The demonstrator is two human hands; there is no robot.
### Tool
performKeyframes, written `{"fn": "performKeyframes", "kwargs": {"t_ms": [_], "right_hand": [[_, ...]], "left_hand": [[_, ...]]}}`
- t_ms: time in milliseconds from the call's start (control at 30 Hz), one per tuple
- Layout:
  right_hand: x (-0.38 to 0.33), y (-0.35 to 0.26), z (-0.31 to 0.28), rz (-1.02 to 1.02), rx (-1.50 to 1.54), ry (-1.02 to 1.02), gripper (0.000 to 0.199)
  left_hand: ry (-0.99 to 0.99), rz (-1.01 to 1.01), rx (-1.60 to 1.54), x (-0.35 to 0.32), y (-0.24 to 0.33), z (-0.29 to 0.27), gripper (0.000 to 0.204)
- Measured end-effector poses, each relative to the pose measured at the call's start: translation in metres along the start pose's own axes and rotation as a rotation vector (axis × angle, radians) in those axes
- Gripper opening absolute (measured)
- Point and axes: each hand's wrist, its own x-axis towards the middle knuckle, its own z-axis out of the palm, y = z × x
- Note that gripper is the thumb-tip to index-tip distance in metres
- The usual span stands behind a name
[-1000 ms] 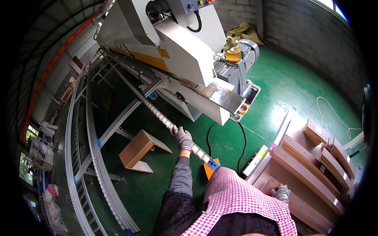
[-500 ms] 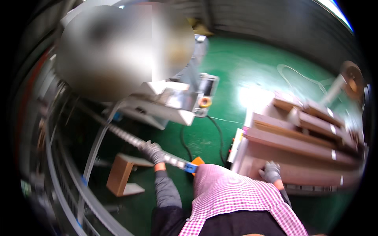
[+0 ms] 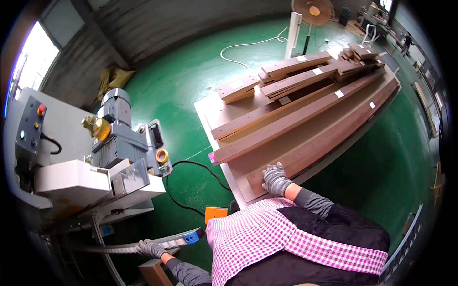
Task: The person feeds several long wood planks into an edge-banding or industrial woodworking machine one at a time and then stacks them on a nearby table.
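Observation:
My left hand point(image 3: 151, 249), in a grey glove, is closed over a narrow roller rail point(image 3: 119, 249) with a blue end piece point(image 3: 192, 237). My right hand point(image 3: 275, 179), also gloved in grey, lies on the near end of a long reddish-brown board point(image 3: 329, 143). Its fingers are spread on the board's top face, with nothing held. The board lies along the near side of a low pallet-like stack point(image 3: 229, 183), beside other long brown boards point(image 3: 296, 125). Below my left hand, a brown wooden piece point(image 3: 155, 272) is partly visible.
A grey machine with a motor point(image 3: 117, 143) and a control box point(image 3: 31, 126) stands at left. A black cable point(image 3: 200, 164) crosses the green floor near an orange block point(image 3: 215, 213). Shorter boards point(image 3: 238, 88) are piled at the pallet's far side. A fan point(image 3: 312, 10) stands beyond.
My view has swung to the right, so the pallet now sits in the middle. My left hand stays on the rail and my right hand stays on the board.

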Motion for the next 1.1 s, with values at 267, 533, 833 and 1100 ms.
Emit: {"fn": "performKeyframes", "kwargs": {"t_ms": [267, 533, 833, 1100], "right_hand": [[-0.002, 0.011, -0.008, -0.014, -0.021, -0.014, 0.046], [0.004, 0.021, 0.011, -0.151, -0.045, 0.084, 0.046], [0.018, 0.032, -0.005, -0.270, -0.065, -0.109, 0.047], [0.027, 0.038, -0.007, -0.281, -0.124, -0.145, 0.051]], "left_hand": [[0.083, 0.045, 0.100, -0.010, 0.007, 0.006, 0.034], [0.149, -0.431, -0.349, -0.046, 0.091, -0.034, 0.033], [-0.014, -0.190, -0.166, -0.113, 0.089, -0.038, 0.049], [0.022, -0.149, -0.207, -0.135, 0.111, -0.042, 0.046]]}}
